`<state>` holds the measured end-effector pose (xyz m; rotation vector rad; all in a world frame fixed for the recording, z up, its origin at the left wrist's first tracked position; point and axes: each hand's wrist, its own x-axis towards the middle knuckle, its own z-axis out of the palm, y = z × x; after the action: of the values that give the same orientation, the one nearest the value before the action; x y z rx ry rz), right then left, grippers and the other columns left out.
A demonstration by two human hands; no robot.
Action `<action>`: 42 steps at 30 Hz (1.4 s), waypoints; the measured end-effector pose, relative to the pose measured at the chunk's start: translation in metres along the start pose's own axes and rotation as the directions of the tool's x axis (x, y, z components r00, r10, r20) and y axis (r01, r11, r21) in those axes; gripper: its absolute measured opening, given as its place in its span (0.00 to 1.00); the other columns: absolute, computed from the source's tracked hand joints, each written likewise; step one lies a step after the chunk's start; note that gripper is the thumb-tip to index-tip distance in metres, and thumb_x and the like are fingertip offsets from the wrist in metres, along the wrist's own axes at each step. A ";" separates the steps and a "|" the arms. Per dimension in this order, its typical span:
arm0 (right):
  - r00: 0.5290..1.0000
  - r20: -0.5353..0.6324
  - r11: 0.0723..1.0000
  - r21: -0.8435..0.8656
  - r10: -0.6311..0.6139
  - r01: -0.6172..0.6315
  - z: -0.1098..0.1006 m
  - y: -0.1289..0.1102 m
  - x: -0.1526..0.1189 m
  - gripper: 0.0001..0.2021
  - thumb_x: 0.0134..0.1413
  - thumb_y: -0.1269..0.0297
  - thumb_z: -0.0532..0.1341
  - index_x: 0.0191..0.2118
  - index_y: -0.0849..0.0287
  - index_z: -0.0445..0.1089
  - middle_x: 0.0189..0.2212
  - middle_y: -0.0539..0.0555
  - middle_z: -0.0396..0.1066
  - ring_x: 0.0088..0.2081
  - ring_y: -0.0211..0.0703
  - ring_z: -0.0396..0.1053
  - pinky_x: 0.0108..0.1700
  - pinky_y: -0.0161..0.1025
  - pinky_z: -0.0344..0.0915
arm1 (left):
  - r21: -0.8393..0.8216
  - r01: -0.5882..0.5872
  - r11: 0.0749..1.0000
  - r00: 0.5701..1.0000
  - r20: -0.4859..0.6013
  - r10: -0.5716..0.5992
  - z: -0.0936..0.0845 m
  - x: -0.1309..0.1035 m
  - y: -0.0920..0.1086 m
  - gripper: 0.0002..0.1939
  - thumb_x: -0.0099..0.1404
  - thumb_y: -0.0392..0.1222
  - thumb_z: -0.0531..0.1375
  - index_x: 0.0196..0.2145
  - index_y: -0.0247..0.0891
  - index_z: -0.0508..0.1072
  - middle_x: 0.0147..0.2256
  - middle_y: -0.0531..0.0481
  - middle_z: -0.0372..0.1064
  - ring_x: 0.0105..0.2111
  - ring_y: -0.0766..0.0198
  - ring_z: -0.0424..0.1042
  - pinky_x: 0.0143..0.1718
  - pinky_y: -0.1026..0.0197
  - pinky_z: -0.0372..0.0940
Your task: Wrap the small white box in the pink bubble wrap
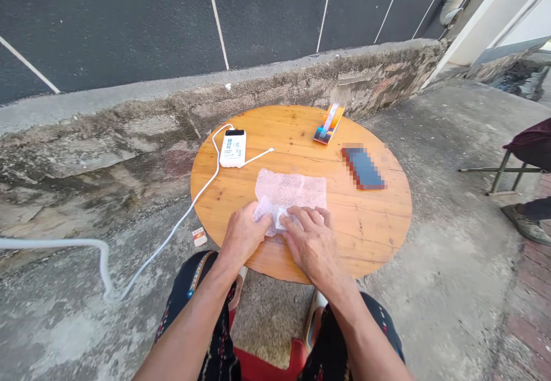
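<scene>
A sheet of pinkish bubble wrap [297, 187] lies on the round wooden table [370, 237] near its front edge. On its near part rests a small white item [280, 218], partly covered by wrap and fingers. My left hand [244, 232] pinches the bunched wrap just left of the item, thumb toward it. From the right, my right hand [310, 237] presses its bent fingertips on the white item and the wrap.
A white power bank [233, 148] with cables stands back left on the table. An orange tape dispenser [329, 124] is at the back, a dark phone [365, 167] at right. A small card [199, 236] lies on the ground. A person's shoe [526, 224] shows far right.
</scene>
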<state>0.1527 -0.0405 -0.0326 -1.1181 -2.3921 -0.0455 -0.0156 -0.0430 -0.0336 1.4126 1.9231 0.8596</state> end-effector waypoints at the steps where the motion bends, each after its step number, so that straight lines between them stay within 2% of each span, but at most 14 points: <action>1: 1.000 0.002 1.000 0.000 0.001 -0.001 0.000 0.000 0.000 0.10 0.61 0.68 0.56 0.48 0.55 0.67 0.50 0.54 0.69 0.49 0.48 0.62 0.55 0.51 0.51 | -0.057 0.018 0.998 1.000 0.018 -0.017 0.001 0.000 0.000 0.09 0.58 0.45 0.55 0.28 0.37 0.68 0.19 0.54 0.67 0.17 0.67 0.67 0.17 0.69 0.58; 4: 1.000 0.014 1.000 -0.002 0.001 -0.001 -0.001 0.000 0.000 0.10 0.61 0.69 0.56 0.47 0.55 0.68 0.50 0.54 0.68 0.49 0.48 0.62 0.55 0.51 0.51 | -0.224 0.089 0.971 0.994 0.084 -0.072 0.001 -0.001 0.002 0.09 0.58 0.45 0.55 0.31 0.37 0.68 0.19 0.55 0.68 0.17 0.66 0.68 0.15 0.69 0.60; 7: 1.000 0.021 1.000 -0.001 0.003 -0.003 -0.001 0.001 0.001 0.10 0.61 0.69 0.57 0.47 0.54 0.68 0.50 0.54 0.68 0.50 0.48 0.62 0.55 0.51 0.50 | -0.308 0.132 0.942 0.988 0.113 -0.101 0.000 -0.001 0.004 0.09 0.57 0.43 0.55 0.33 0.36 0.69 0.17 0.56 0.67 0.16 0.68 0.67 0.14 0.70 0.60; 14: 1.000 0.018 1.000 -0.016 0.003 -0.003 -0.001 0.000 0.002 0.10 0.60 0.70 0.57 0.47 0.55 0.68 0.50 0.54 0.69 0.50 0.48 0.62 0.55 0.52 0.50 | -0.380 0.124 0.917 0.991 0.102 -0.091 0.001 -0.004 0.008 0.09 0.55 0.43 0.58 0.31 0.35 0.70 0.16 0.56 0.66 0.16 0.70 0.65 0.15 0.71 0.60; 19: 1.000 0.017 1.000 -0.018 0.002 -0.001 -0.002 -0.001 0.001 0.10 0.61 0.69 0.57 0.46 0.54 0.68 0.49 0.54 0.69 0.49 0.48 0.63 0.56 0.52 0.49 | -0.411 0.141 0.901 0.989 0.091 -0.113 0.003 -0.005 0.010 0.12 0.55 0.44 0.58 0.36 0.36 0.71 0.17 0.57 0.66 0.16 0.69 0.65 0.15 0.71 0.60; 21: 1.000 0.021 1.000 -0.012 0.005 -0.004 -0.002 -0.001 0.001 0.10 0.61 0.69 0.56 0.47 0.55 0.68 0.50 0.54 0.69 0.50 0.48 0.62 0.56 0.52 0.49 | -0.395 0.150 0.906 0.987 0.109 -0.116 0.003 -0.004 0.009 0.13 0.55 0.45 0.58 0.37 0.36 0.71 0.17 0.57 0.66 0.16 0.69 0.65 0.15 0.70 0.59; 25: 0.999 0.033 1.000 -0.001 0.006 -0.006 -0.002 -0.001 0.001 0.11 0.61 0.69 0.56 0.48 0.55 0.68 0.50 0.54 0.68 0.50 0.48 0.62 0.56 0.52 0.50 | -0.264 0.078 0.961 0.993 0.105 -0.052 0.002 -0.001 0.007 0.09 0.57 0.44 0.56 0.28 0.36 0.70 0.17 0.56 0.64 0.17 0.69 0.63 0.17 0.69 0.57; 29: 0.999 0.039 1.000 -0.001 0.002 -0.002 -0.002 -0.001 0.002 0.11 0.60 0.70 0.57 0.48 0.55 0.68 0.50 0.54 0.68 0.50 0.49 0.62 0.55 0.53 0.51 | -0.076 -0.085 0.993 0.996 0.014 0.086 0.005 0.001 0.007 0.08 0.57 0.41 0.54 0.24 0.37 0.69 0.18 0.56 0.64 0.20 0.69 0.63 0.22 0.68 0.56; 32: 0.999 0.041 1.000 -0.005 0.004 -0.003 -0.003 -0.001 0.002 0.11 0.60 0.70 0.57 0.48 0.55 0.68 0.50 0.55 0.68 0.49 0.49 0.62 0.55 0.53 0.51 | -0.012 -0.113 0.994 0.992 -0.063 0.112 0.007 0.001 0.010 0.08 0.56 0.41 0.54 0.23 0.37 0.69 0.20 0.55 0.65 0.23 0.68 0.64 0.24 0.68 0.57; 35: 0.999 0.047 1.000 -0.012 0.007 -0.006 -0.004 -0.002 0.003 0.11 0.61 0.69 0.56 0.48 0.55 0.68 0.50 0.55 0.68 0.50 0.49 0.62 0.56 0.53 0.50 | -0.198 -0.007 0.980 1.000 0.016 0.010 0.008 0.000 0.011 0.08 0.57 0.42 0.54 0.26 0.37 0.69 0.18 0.56 0.64 0.20 0.68 0.64 0.21 0.68 0.58; 38: 0.999 0.049 1.000 -0.019 0.003 -0.003 -0.004 -0.002 0.003 0.11 0.61 0.69 0.56 0.48 0.54 0.68 0.50 0.55 0.68 0.50 0.49 0.62 0.56 0.53 0.50 | -0.378 0.105 0.920 0.990 0.123 -0.062 0.007 0.000 0.012 0.11 0.58 0.47 0.55 0.28 0.37 0.70 0.17 0.57 0.64 0.17 0.68 0.64 0.19 0.68 0.59; 42: 0.999 0.042 1.000 -0.025 0.005 -0.004 -0.004 -0.002 0.003 0.13 0.61 0.70 0.57 0.50 0.54 0.67 0.50 0.55 0.68 0.49 0.49 0.62 0.56 0.53 0.50 | -0.382 0.099 0.919 0.991 0.122 -0.056 0.005 0.000 0.013 0.11 0.57 0.48 0.57 0.30 0.36 0.71 0.17 0.57 0.64 0.17 0.69 0.64 0.19 0.68 0.60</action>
<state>0.1512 -0.0406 -0.0277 -1.1467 -2.4321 -0.0514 -0.0042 -0.0395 -0.0270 1.1133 1.6056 1.0360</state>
